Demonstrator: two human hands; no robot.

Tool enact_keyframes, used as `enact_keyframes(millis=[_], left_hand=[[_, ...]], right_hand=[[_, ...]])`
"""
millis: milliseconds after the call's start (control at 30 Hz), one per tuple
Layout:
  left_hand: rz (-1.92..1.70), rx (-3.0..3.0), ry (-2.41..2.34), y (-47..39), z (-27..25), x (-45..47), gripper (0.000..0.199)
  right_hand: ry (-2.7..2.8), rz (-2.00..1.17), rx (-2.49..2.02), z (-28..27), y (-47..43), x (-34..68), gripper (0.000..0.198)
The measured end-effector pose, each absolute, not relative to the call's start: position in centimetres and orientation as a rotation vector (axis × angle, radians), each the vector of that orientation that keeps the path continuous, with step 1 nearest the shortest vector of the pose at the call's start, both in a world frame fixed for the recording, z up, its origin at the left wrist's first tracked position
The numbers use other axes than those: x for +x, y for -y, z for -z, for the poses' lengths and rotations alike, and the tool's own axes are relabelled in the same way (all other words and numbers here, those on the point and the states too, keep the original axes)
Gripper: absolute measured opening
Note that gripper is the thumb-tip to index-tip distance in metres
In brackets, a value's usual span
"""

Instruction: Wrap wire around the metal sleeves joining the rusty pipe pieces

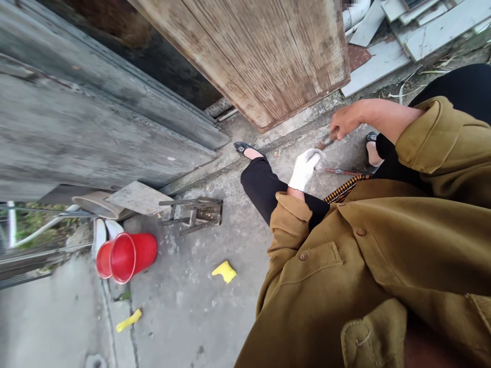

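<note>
My left hand (304,168), in a white knitted glove, is over my lap with its fingers curled together. What lies between them is blurred. To its upper right my bare right hand (347,121) closes round a short brown-and-grey rod-like piece (326,141), whose lower end reaches the gloved fingertips. I cannot tell what kind of thing the piece is. Just below, a thin reddish-brown stick (339,171) runs from near the glove towards a black-and-orange checked cloth (347,187) at my waist.
A worn wooden door panel (268,56) rises ahead, near my foot. Left on the concrete stand a small wooden stool (197,213) and red buckets (143,253). Yellow scraps (226,272) lie on the ground. White boards (378,64) are piled at the upper right.
</note>
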State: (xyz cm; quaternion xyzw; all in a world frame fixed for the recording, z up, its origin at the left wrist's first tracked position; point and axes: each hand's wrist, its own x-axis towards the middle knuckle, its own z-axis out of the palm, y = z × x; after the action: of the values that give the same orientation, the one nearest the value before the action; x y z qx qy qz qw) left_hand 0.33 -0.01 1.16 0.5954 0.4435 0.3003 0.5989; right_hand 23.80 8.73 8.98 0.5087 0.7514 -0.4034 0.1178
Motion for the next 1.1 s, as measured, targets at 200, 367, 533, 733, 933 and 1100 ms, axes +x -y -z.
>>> enact_keyframes(millis=[200, 367, 533, 733, 933, 1100], left_hand=[[-0.569, 1.411, -0.966, -0.4, -0.8, 0.0, 0.024], [-0.838, 1.096, -0.979, -0.3, 0.3, 0.0, 0.035], [-0.921, 0.932, -0.923, -0.1, 0.6, 0.2, 0.035], [-0.852, 1.027, -0.986, 0.0, -0.1, 0.2, 0.035], [-0.769, 1.223, -1.034, 0.3, -1.5, 0.6, 0.033], [-0.686, 1.314, -1.053, 0.2, -2.1, 0.7, 0.030]], right_hand=[[-1.761, 1.535, 0.816, -10.3, -8.6, 24.7, 0.025], [-1.919, 1.968, 0.765, -11.3, -9.6, 26.1, 0.027], [-2.115, 2.354, 0.880, -11.1, -9.7, 27.0, 0.051], [-1.933, 2.581, 1.430, -10.3, -9.5, 26.0, 0.023], [-2.223, 1.426, 1.800, -10.1, -9.8, 24.4, 0.015], [-2.358, 1.057, 1.735, -9.9, -8.9, 23.4, 0.037]])
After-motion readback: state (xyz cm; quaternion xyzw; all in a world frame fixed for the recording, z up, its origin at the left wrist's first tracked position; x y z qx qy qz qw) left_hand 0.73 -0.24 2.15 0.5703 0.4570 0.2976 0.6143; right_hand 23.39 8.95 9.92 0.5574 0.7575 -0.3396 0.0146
